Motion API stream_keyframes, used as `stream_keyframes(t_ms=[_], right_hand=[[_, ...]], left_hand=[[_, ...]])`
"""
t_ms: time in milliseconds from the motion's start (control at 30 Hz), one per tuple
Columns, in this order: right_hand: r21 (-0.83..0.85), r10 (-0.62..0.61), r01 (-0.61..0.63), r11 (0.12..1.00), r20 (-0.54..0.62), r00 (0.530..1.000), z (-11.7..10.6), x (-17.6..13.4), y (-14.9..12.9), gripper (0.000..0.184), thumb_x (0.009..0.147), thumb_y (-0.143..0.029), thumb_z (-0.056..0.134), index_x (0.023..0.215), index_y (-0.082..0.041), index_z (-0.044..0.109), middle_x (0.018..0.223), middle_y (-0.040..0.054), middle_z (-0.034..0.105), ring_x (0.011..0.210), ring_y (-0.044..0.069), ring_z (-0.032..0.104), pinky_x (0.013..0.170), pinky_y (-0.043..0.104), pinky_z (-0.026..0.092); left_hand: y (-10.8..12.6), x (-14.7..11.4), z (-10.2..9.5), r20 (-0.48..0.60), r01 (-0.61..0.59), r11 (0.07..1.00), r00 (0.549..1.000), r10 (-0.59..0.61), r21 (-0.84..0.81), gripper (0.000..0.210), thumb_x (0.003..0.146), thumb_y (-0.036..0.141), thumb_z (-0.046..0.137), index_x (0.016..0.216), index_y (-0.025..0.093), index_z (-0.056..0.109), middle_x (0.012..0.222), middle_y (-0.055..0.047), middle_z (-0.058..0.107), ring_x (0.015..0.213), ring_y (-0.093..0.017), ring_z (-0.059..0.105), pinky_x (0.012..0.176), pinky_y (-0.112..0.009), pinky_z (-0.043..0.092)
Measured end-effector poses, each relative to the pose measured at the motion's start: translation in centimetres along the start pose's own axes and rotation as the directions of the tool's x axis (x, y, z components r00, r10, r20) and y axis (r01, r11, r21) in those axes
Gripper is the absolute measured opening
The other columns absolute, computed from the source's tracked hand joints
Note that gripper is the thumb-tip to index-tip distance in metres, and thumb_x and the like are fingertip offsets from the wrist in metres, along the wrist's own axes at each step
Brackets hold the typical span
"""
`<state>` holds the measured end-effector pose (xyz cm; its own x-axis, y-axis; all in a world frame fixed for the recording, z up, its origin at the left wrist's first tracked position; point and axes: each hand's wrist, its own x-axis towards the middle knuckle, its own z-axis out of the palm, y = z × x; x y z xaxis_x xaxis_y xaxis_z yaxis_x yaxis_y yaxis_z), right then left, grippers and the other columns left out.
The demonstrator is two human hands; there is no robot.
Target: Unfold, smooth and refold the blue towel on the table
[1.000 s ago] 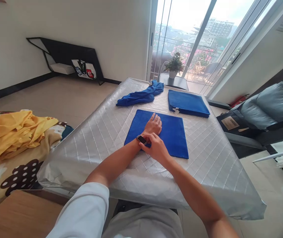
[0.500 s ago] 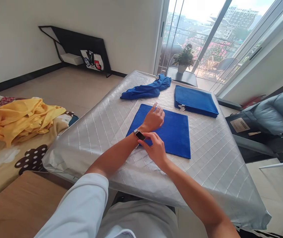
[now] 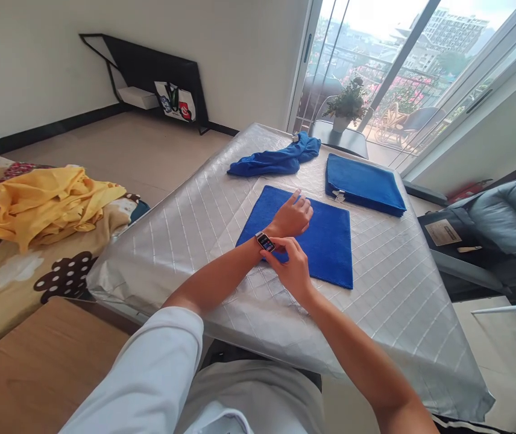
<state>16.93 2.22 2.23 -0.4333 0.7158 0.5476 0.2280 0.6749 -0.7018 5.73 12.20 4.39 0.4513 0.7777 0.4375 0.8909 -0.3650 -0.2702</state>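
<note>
My left hand (image 3: 292, 215) hovers over a flat blue cloth (image 3: 329, 246), its fingers loosely stretched and holding nothing. On my left wrist is a smartwatch (image 3: 266, 242) with its screen lit. Thumb and fingers of my right hand (image 3: 293, 265) pinch the watch at its side. Part of the cloth is hidden beneath both hands. Farther back lies a crumpled blue cloth (image 3: 276, 160). To the right of it sits a neat stack of folded blue cloths (image 3: 366, 184) with a white tag at its near corner.
A silver quilted cover (image 3: 402, 313) drapes the table. Yellow fabric (image 3: 54, 202) lies heaped on a patterned bed at left, near a wooden surface (image 3: 45, 367). A potted plant (image 3: 347, 105) stands on a chair behind the table. A dark padded chair (image 3: 502, 223) is at right.
The watch screen has gone from dark to lit. My right hand stays at the watch and my left hand keeps its pose. The whole view has shifted slightly.
</note>
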Motion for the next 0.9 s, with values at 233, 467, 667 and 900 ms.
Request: stream_keyframes(t_ms=[233, 467, 667, 900], right_hand=[[-0.099, 0.055, -0.053, 0.994, 0.016, 0.998, 0.0, 1.1, 1.2, 0.023, 0.089, -0.034, 0.084, 0.108, -0.026, 0.073, 0.1, 0.0034, 0.069, 0.097, 0.023, 0.065, 0.094, 0.039, 0.055], [-0.113, 0.092, -0.079, 0.99, 0.108, 0.99, -0.4, 1.8, 3.0, 0.027, 0.09, -0.042, 0.083, 0.108, -0.025, 0.073, 0.107, 0.0056, 0.069, 0.103, 0.023, 0.065, 0.1, 0.039, 0.054], [-0.387, 0.221, -0.165, 0.907, 0.106, 0.969, -6.9, 3.4, 6.2, 0.036, 0.108, -0.039, 0.049, 0.132, -0.021, 0.068, 0.137, 0.0117, 0.067, 0.129, 0.024, 0.06, 0.116, 0.04, 0.043], [-0.78, 0.637, -0.363, 0.51, 0.059, 0.769, -12.4, 3.0, 11.1, 0.068, 0.111, -0.046, 0.027, 0.166, -0.007, 0.027, 0.174, 0.013, 0.022, 0.162, 0.026, 0.016, 0.131, 0.043, 0.014]], left_hand=[[0.3, -0.3, 2.2, 0.068, 0.046, 0.989, 0.997, -0.037, -0.139, 0.037, 0.101, 0.033, 0.054, 0.125, 0.011, 0.071, 0.128, -0.018, 0.071, 0.126, -0.031, 0.062, 0.119, -0.052, 0.038], [0.4, -1.0, 4.8, 0.192, 0.149, 0.948, 0.977, -0.097, -0.28, 0.046, 0.107, 0.043, 0.044, 0.141, 0.018, 0.061, 0.149, -0.014, 0.061, 0.138, -0.027, 0.056, 0.116, -0.041, 0.043], [0.1, -1.5, 5.3, 0.282, 0.189, 0.916, 0.955, -0.088, -0.353, 0.056, 0.107, 0.04, 0.04, 0.156, 0.014, 0.047, 0.165, -0.015, 0.043, 0.154, -0.027, 0.038, 0.128, -0.042, 0.028], [0.3, -1.3, 4.9, 0.339, 0.234, 0.901, 0.935, -0.105, -0.366, 0.064, 0.108, 0.049, 0.032, 0.161, 0.015, 0.04, 0.169, -0.013, 0.035, 0.159, -0.027, 0.028, 0.13, -0.045, 0.022]])
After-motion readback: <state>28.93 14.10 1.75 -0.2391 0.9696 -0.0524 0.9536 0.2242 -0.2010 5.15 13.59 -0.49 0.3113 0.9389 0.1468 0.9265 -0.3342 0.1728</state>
